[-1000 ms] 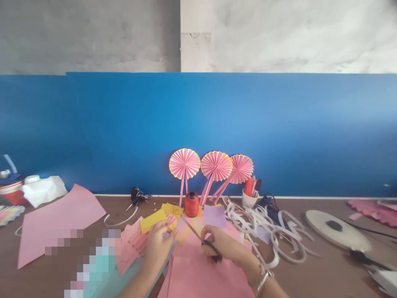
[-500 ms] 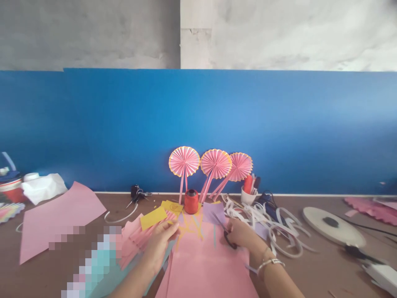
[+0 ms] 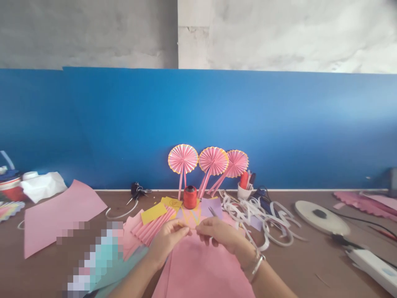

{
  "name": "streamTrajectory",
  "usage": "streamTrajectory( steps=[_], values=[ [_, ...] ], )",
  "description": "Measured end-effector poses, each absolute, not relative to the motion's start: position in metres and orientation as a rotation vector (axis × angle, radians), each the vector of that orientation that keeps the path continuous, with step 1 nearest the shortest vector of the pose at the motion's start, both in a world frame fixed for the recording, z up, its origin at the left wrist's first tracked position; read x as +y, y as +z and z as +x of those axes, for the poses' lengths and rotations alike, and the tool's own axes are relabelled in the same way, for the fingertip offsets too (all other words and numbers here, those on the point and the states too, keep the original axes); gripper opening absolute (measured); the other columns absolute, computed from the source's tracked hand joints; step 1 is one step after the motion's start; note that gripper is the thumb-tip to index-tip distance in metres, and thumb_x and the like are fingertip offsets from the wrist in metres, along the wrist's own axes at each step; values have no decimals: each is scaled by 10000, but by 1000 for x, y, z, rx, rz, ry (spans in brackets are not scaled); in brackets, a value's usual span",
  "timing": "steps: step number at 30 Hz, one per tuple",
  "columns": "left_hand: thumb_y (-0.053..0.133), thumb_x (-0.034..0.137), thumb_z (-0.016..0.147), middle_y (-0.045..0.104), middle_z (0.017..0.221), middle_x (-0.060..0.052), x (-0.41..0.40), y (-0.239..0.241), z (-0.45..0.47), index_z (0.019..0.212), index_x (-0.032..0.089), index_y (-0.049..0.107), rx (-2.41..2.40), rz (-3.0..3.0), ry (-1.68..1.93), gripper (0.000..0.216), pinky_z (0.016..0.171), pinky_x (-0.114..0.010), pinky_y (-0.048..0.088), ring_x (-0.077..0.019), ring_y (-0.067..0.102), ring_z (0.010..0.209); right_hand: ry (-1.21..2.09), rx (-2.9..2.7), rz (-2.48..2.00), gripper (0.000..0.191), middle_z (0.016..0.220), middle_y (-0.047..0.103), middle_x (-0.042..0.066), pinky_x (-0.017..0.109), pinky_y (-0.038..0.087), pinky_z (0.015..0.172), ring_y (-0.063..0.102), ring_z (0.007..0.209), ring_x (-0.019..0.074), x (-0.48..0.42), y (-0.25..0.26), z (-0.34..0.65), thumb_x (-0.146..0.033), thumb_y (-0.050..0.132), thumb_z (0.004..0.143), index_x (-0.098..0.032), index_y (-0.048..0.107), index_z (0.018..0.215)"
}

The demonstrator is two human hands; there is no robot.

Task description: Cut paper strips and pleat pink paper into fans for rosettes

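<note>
My left hand [image 3: 167, 240] and my right hand [image 3: 218, 234] meet fingertip to fingertip above pink paper sheets [image 3: 204, 265]. Both are closed in a pinch. Whatever they pinch is too thin to make out. Just beyond my right hand, the blade tips of scissors [image 3: 212, 211] show over a purple paper piece [image 3: 214, 203]; the handles are hidden behind the hand. A red thread spool [image 3: 190, 198] stands upright straight ahead. Left of it lie yellow paper pieces [image 3: 154, 213] and pleated pink paper [image 3: 151, 232], close to my left hand.
Three pleated pink paper rosettes [image 3: 182, 159] lean on the blue wall panel [image 3: 124, 124]. On the right are tangled white strips [image 3: 276, 223], a white cup of pens [image 3: 244, 191], a pale disc [image 3: 322, 219] and a white device [image 3: 372, 265]. A large pink sheet [image 3: 62, 215] lies left.
My right hand has moved left, from holding the scissors at the right to my left hand's fingertips. My left hand has shifted slightly right. The view has tilted a little.
</note>
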State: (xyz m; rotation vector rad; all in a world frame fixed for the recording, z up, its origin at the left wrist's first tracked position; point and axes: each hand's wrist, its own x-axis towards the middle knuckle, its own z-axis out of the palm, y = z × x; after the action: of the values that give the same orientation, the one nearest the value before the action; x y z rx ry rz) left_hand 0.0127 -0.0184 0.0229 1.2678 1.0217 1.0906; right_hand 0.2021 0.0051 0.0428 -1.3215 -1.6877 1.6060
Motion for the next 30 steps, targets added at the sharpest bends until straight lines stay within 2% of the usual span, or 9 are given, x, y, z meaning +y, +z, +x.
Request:
streamTrajectory(
  steps=[4, 8, 11, 16, 19, 24, 27, 30],
  values=[
    [641, 374, 692, 708, 780, -40, -14, 23, 11, 761, 173, 653, 1093, 1363, 1013, 213, 823, -329, 444, -214, 634, 841, 1544, -1602, -1303, 176, 630, 586, -18, 168, 275, 426, 484, 513, 64, 4, 40, 207, -331, 588, 719, -162, 585, 670],
    [626, 336, 683, 729, 868, -71, -11, 23, 6, 867, 163, 680, 1147, 1367, 938, 258, 816, -343, 458, -236, 655, 894, 1343, -1616, -1443, 140, 661, 612, 0, 183, 294, 458, 514, 565, 87, -2, 32, 209, -280, 573, 700, -162, 645, 679],
    [589, 285, 683, 729, 904, -88, -13, 24, 0, 879, 150, 694, 1206, 1383, 888, 260, 786, -336, 467, -238, 665, 885, 1209, -1645, -1495, 153, 626, 599, 3, 199, 302, 473, 485, 549, 95, -8, 24, 205, -229, 550, 688, -159, 681, 652],
    [534, 252, 706, 726, 746, -54, -23, 22, -8, 956, 145, 632, 1345, 1438, 854, 290, 729, -324, 454, -219, 668, 778, 1147, -1656, -1491, 194, 574, 597, 6, 231, 353, 523, 488, 535, 117, -15, 13, 195, -192, 534, 689, -143, 718, 651],
    [514, 255, 719, 708, 693, -33, -29, 16, -9, 879, 163, 608, 1433, 1477, 846, 208, 676, -308, 429, -216, 652, 729, 1083, -1682, -1483, 219, 615, 647, 25, 248, 392, 565, 559, 592, 154, -15, 6, 192, -188, 531, 699, -145, 746, 712],
    [509, 288, 743, 653, 629, 14, -35, 11, -9, 763, 197, 602, 1532, 1609, 810, 131, 635, -282, 393, -198, 611, 660, 972, -1694, -1364, 270, 836, 712, 82, 283, 472, 700, 639, 780, 213, -17, -7, 191, -243, 513, 751, -169, 768, 798],
    [504, 295, 763, 637, 629, 14, -36, 11, -11, 699, 213, 584, 1541, 1667, 816, 131, 652, -284, 394, -200, 603, 666, 976, -1688, -1349, 292, 836, 705, 86, 299, 479, 737, 640, 806, 217, -19, -12, 191, -239, 499, 769, -176, 766, 868],
    [493, 280, 775, 646, 722, -6, -35, 8, -14, 686, 225, 573, 1550, 1780, 878, 131, 717, -302, 413, -213, 607, 751, 983, -1656, -1362, 269, 814, 694, 65, 298, 477, 721, 630, 775, 205, -19, -15, 189, -228, 509, 765, -193, 752, 875]
  ],
)
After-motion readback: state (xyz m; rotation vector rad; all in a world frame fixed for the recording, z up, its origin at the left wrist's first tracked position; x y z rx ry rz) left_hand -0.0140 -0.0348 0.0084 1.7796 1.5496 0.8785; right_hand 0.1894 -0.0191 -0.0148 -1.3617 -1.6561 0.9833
